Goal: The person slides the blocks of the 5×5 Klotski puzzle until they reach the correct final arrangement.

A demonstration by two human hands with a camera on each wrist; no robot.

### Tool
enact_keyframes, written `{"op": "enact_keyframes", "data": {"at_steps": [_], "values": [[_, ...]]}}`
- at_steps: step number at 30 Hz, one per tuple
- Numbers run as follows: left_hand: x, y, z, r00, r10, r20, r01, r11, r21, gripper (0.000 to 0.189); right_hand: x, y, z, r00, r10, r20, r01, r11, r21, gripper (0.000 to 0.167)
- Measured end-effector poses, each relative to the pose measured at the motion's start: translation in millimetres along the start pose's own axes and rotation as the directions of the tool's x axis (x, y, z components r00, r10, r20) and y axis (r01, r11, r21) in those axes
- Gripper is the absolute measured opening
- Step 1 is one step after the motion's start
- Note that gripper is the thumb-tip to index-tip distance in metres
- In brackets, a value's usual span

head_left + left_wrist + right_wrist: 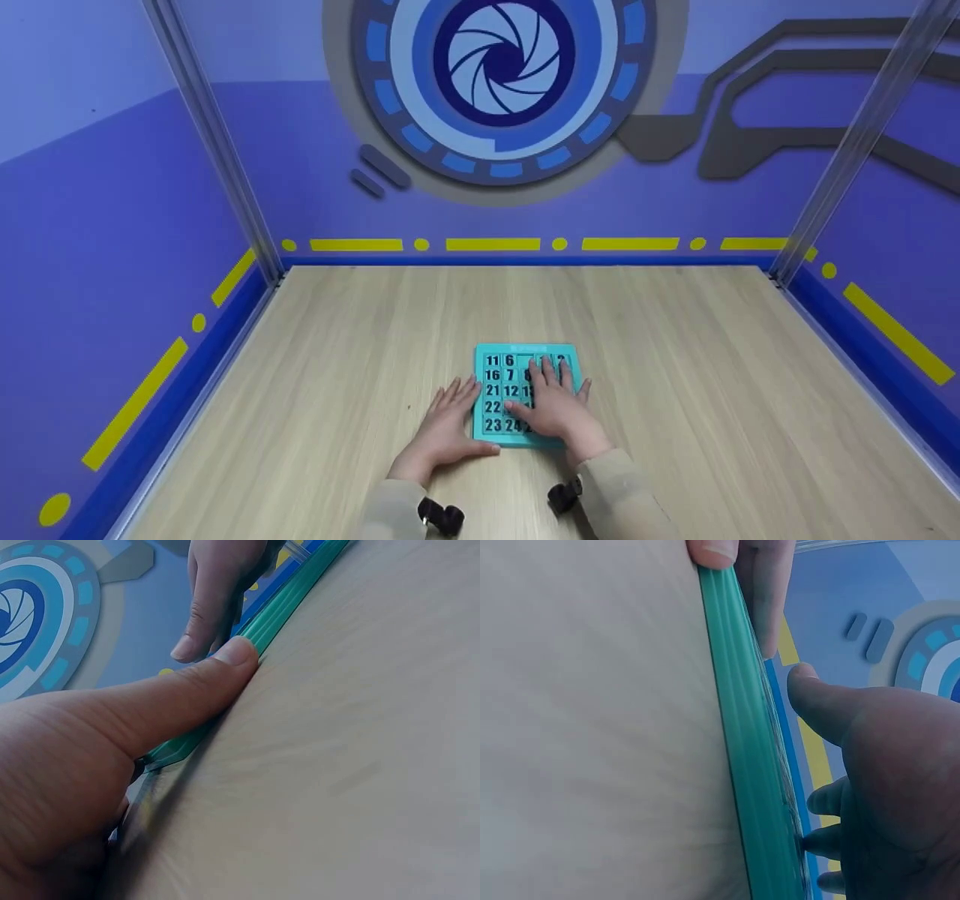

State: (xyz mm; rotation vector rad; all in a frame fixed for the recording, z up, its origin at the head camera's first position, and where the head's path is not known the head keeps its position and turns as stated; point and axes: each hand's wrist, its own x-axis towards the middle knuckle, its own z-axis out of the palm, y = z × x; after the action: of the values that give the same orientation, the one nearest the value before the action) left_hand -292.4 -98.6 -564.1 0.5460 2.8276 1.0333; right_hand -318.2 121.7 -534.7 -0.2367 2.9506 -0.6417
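Note:
A turquoise number slide puzzle (pixel 525 349) lies flat on the table, its black-numbered tiles partly covered. Tiles such as 11, 16, 21, 22 and 23 show down its left column. The left hand (pixel 444 431) frames the near left corner, with straight fingers along the left side and the thumb (pixel 187 694) against the front edge. Over the tiles on the right side spreads the right hand (pixel 556 409), its fingers extended and its thumb by the second column. In the right wrist view, the right hand's thumb and fingertips hover over the puzzle's top face, above its front edge (pixel 742 720).
The pale wood table (pixel 360 322) extends around the puzzle. Blue-purple panels with yellow dashes (pixel 493 244) wall it at the back and sides, and metal posts (pixel 225 150) stand at the corners. A small black device (pixel 441 517) is on each wrist.

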Motion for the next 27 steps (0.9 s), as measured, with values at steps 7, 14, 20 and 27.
{"op": "enact_keyframes", "data": {"at_steps": [7,14,20,27], "values": [[0.3,-1.5,0.6,1.0,0.006,0.004,-0.006,1.0,0.003,0.113,0.6,-3.0,3.7,0.999,-0.031,0.005,0.031,1.0,0.005,0.095],[1.3,-2.0,0.3,1.0,0.008,0.007,-0.008,1.0,0.001,0.112,0.7,-6.9,7.0,0.999,-0.051,0.012,0.051,0.999,-0.003,0.093],[1.7,-2.1,0.7,1.0,0.012,0.006,-0.012,1.0,0.002,0.112,1.7,-7.7,10.0,0.998,-0.067,0.007,0.066,0.998,0.004,0.093],[0.7,-2.8,1.2,1.0,0.025,0.005,-0.025,1.0,-0.013,0.112,2.0,-10.4,11.3,0.996,-0.088,0.004,0.087,0.996,0.011,0.092]]}}
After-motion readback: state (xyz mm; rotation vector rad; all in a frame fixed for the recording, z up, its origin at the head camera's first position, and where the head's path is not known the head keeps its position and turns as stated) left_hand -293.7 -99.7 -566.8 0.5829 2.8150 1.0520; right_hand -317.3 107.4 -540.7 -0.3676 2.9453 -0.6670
